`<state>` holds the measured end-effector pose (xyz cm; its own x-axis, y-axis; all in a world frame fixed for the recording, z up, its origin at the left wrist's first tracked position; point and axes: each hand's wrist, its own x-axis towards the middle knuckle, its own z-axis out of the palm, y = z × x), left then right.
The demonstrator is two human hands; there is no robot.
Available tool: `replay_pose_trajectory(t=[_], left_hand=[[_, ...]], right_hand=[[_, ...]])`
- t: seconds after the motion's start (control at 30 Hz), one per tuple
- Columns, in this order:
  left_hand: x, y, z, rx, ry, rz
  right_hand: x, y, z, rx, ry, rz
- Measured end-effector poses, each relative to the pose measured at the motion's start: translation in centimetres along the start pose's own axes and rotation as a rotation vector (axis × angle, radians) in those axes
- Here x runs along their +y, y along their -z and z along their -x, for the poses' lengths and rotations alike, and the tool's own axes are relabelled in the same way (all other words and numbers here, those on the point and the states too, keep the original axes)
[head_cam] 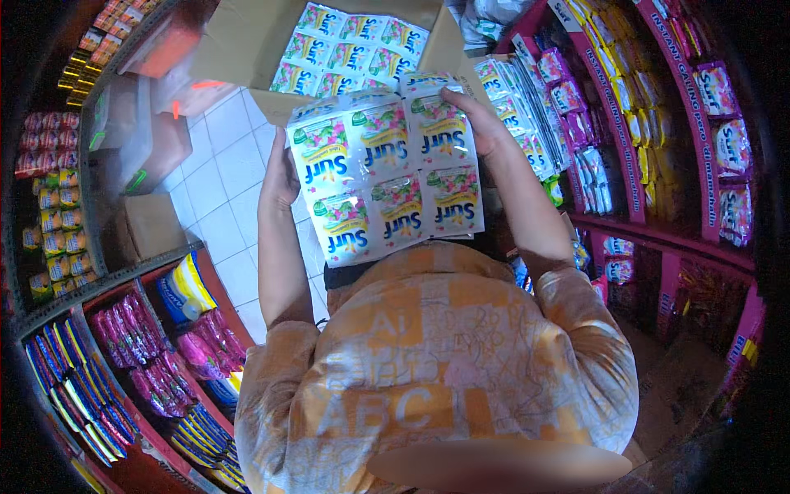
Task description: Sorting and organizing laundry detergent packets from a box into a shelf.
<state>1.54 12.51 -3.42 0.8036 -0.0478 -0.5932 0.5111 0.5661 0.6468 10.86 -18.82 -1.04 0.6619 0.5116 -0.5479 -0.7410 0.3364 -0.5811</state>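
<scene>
Between my two hands is a folded sheet of joined Surf fabric conditioner sachets [387, 185], printed white with pink flowers, its lettering upside down to me. My left hand [281, 176] holds the sheet's left edge, its fingers mostly hidden behind. At the upper right corner my right hand [476, 123] grips it, with the thumb on top. Just beyond the sheet, an open cardboard box [247, 46] contains more joined Surf sachets [352, 49]. The sheet covers part of the box's near edge.
On the right, a pink shelf rack [669, 123] carries several detergent packs, and a row of upright sachet sheets [521, 117] stands near my right arm. Shelves with pink packs [129, 330] are on the left. White floor tiles [228, 160] show beside a brown carton [154, 225].
</scene>
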Motion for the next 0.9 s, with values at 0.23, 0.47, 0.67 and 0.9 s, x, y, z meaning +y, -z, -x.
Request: replay_pose_trajectory(t=[0.23, 0.47, 0.67, 0.9], left_hand=[[1.4, -3.3, -1.3, -0.105, -0.139, -0.119], [-0.5, -2.3, -1.3, -0.083, -0.135, 0.063], [-0.6, -2.1, -1.4, -0.134, -0.102, 0.137], [-0.9, -0.8, -1.4, -0.218, -0.073, 0.217]], right_hand=[[0.0, 0.0, -0.5, 0.112, -0.049, 0.165], [1.8, 1.2, -1.2, 0.050, 0.109, 0.103], [2.0, 0.9, -1.1, 0.056, 0.111, 0.084], [2.1, 1.0, -0.8, 0.126, 0.211, 0.004]])
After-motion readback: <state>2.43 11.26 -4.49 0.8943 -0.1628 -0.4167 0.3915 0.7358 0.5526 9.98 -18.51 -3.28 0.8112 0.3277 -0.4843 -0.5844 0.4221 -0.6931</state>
